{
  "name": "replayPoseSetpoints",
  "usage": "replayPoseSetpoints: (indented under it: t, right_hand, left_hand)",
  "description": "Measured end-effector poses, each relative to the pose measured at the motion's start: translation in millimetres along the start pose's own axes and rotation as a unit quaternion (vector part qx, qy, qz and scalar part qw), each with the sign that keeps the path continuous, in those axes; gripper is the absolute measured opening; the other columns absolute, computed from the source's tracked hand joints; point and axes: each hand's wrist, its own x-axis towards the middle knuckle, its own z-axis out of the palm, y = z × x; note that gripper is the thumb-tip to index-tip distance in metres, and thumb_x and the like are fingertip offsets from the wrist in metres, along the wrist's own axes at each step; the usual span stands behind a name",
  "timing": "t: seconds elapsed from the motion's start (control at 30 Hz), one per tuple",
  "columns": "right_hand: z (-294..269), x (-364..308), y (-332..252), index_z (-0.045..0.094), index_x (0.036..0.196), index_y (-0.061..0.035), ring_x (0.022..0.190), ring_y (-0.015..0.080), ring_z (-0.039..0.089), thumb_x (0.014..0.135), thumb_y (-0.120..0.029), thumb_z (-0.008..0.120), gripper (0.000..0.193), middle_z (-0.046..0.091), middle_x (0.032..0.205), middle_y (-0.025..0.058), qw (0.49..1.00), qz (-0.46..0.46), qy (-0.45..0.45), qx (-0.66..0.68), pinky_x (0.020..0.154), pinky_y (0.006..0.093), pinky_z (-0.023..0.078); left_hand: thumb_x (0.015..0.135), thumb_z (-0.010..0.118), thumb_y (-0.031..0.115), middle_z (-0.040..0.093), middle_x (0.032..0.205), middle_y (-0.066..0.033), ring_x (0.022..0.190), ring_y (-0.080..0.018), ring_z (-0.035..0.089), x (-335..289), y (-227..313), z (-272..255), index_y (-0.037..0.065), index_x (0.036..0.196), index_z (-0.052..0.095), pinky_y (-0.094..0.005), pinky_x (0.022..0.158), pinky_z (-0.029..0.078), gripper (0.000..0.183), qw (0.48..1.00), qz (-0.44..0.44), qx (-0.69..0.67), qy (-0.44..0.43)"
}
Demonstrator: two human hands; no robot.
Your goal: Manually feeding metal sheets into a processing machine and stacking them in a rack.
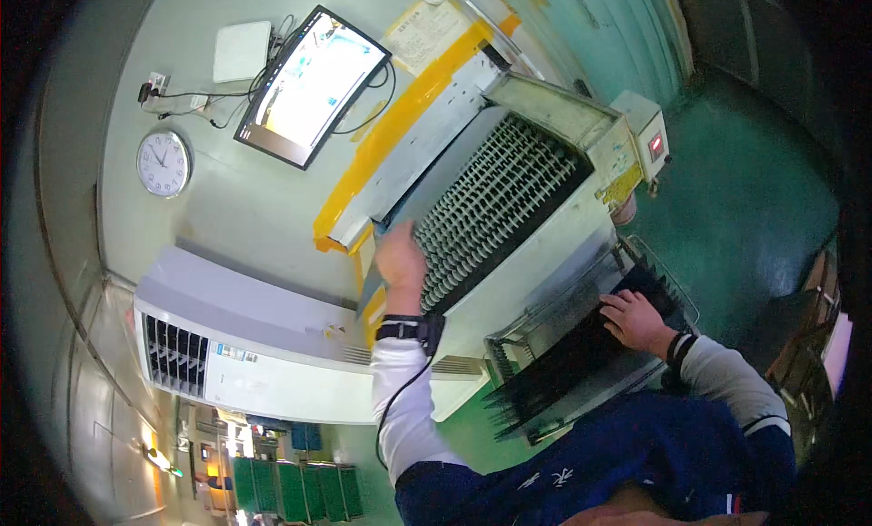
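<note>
My left hand (401, 258) is closed at the left end of the machine, beside a grey sheet (445, 176) along its back edge. What its fingers hold, if anything, is hidden. In the machine's top opening lies a bed of metal rollers (504, 194) with many ridges. My right hand (633, 321) rests with fingers apart on a long black piece with a spiky edge (572, 367). That piece lies over a wire-frame rack (513, 344) in front of the machine. Both of my wrists wear black bands.
A box with a lit red switch (655, 144) sits at the machine's right end. Behind hang a screen (313, 87) with cables and a round clock (163, 163). A white air conditioner (272, 362) stands to the left. Green racks (295, 491) show farther off.
</note>
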Motion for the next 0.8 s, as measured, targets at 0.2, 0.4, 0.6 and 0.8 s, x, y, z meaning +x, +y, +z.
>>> replayPoseSetpoints:
  t: [0.2,0.4,0.6,0.8]
  right_hand:
    - [-4,-2,2,0.071,0.129,-0.0092,0.127,0.0346,0.057,0.100,-0.029,0.071,0.035,0.061,0.150,0.0091,1.000,0.014,-0.019,0.015,0.103,0.0523,0.050]
    - [5,2,4,0.072,0.131,-0.0098,0.129,0.0344,0.057,0.099,-0.032,0.071,0.038,0.062,0.150,0.0092,1.000,0.011,-0.027,-0.001,0.103,0.0515,0.050]
    - [5,6,4,0.072,0.131,-0.0107,0.131,0.0348,0.056,0.099,-0.031,0.071,0.038,0.060,0.153,0.0086,0.999,0.008,-0.034,-0.004,0.105,0.0514,0.049]
    - [-1,8,0,0.071,0.130,-0.0101,0.131,0.0353,0.057,0.098,-0.027,0.072,0.036,0.059,0.153,0.0092,0.999,0.013,-0.046,-0.009,0.106,0.0505,0.049]
  left_hand:
    - [0.091,0.063,0.008,0.075,0.118,-0.0108,0.106,-0.0372,0.073,-45,50,130,0.012,0.131,0.069,-0.0507,0.084,0.060,0.041,0.998,0.026,-0.030,-0.057]
    - [0.086,0.078,0.017,0.059,0.154,-0.0093,0.140,-0.0420,0.054,-101,85,199,0.014,0.150,0.059,-0.0587,0.113,0.046,0.067,0.987,-0.053,-0.121,-0.096]
    - [0.087,0.086,0.038,0.054,0.160,-0.0099,0.146,-0.0434,0.048,-98,82,218,0.018,0.155,0.057,-0.0611,0.117,0.041,0.077,0.978,-0.064,-0.171,-0.105]
    - [0.085,0.088,0.044,0.053,0.161,-0.0091,0.146,-0.0429,0.047,-84,72,226,0.019,0.152,0.060,-0.0607,0.119,0.038,0.077,0.973,-0.064,-0.198,-0.105]
